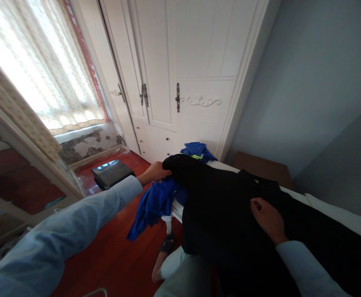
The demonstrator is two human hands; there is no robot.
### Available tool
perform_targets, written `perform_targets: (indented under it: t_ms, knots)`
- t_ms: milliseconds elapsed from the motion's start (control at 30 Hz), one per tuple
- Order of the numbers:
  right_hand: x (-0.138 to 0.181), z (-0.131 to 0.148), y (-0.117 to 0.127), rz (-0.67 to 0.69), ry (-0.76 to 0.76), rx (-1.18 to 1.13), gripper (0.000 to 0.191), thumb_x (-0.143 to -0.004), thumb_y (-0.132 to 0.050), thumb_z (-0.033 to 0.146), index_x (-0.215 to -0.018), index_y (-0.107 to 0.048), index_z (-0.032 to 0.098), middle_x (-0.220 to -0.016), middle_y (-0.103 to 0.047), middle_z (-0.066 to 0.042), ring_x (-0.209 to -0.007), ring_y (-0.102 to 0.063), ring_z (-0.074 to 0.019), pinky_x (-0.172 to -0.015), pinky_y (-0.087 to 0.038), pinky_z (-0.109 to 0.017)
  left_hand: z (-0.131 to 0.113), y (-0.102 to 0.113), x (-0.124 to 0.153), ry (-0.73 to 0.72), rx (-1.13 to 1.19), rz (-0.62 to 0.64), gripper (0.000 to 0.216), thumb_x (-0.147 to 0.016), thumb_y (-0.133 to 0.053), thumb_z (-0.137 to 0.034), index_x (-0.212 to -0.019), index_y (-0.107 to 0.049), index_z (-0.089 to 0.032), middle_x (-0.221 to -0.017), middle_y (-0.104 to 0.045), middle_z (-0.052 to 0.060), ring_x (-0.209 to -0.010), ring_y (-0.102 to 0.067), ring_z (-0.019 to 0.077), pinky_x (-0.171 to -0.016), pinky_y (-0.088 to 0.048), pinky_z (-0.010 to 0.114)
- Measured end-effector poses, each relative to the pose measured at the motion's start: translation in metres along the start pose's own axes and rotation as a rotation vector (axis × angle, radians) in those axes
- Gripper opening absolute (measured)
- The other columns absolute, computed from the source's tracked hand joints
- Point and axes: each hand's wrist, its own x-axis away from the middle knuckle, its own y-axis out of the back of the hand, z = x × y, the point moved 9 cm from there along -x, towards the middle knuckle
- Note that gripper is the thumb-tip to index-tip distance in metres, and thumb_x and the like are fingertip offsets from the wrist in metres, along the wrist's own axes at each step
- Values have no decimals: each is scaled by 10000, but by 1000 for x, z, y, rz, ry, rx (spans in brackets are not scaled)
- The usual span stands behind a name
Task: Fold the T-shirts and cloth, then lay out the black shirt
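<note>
A large black garment (pixel 217 198) lies spread over a white table or bench, and part of it hangs down the near side. Its exact kind cannot be made out. At the garment's left end, my left hand (pixel 154 173) is closed on a bunched edge and holds it slightly raised. My right hand (pixel 268 216) rests on the middle of the black cloth, fingers curled and seeming to pinch the fabric. Blue clothing (pixel 155 202) hangs off the table's left end below my left hand. More blue cloth with a yellow-green stripe (pixel 199 150) shows behind the garment.
A white wardrobe (pixel 158 62) stands behind the table. Beside the curtained window (pixel 44 70), a black box-like object (pixel 112 173) sits on the red floor. A brown box-like piece (pixel 260 167) stands by the grey wall. My slippered foot (pixel 164 251) is near the table leg.
</note>
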Motion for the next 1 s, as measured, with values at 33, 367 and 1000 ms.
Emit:
perform_targets:
  t_ms: [33, 367, 1000]
  knots:
    - [0, 0, 0, -1, 3, 0, 331, -901, -441, 360, -1040, -702, 211, -1002, -730, -77, -904, -683, -232, -733, -467, -313, 2, -2, 2, 14, 49, 3, 151, -686, -735, -206, -635, -596, -178, -496, -604, 0, -440, -591, 167, -415, -418, 239]
    - [0, 2, 2, 22, -4, -6, 325, -908, -441, 349, -1043, -706, 218, -1013, -732, -75, -906, -683, -236, -725, -463, -319, 6, 34, 4, -242, 546, -42, 364, -528, -844, -92, -864, -710, -137, -749, -740, 20, -716, -693, 157, -682, -558, 258]
    - [0, 0, 3, 7, -11, 5, 308, -903, -455, 355, -1007, -718, 235, -1020, -740, -72, -887, -687, -235, -699, -454, -313, -37, 55, 20, -541, 159, -66, 377, -733, -689, -106, -1096, -705, -206, -844, -712, 51, -881, -656, 211, -899, -494, 351]
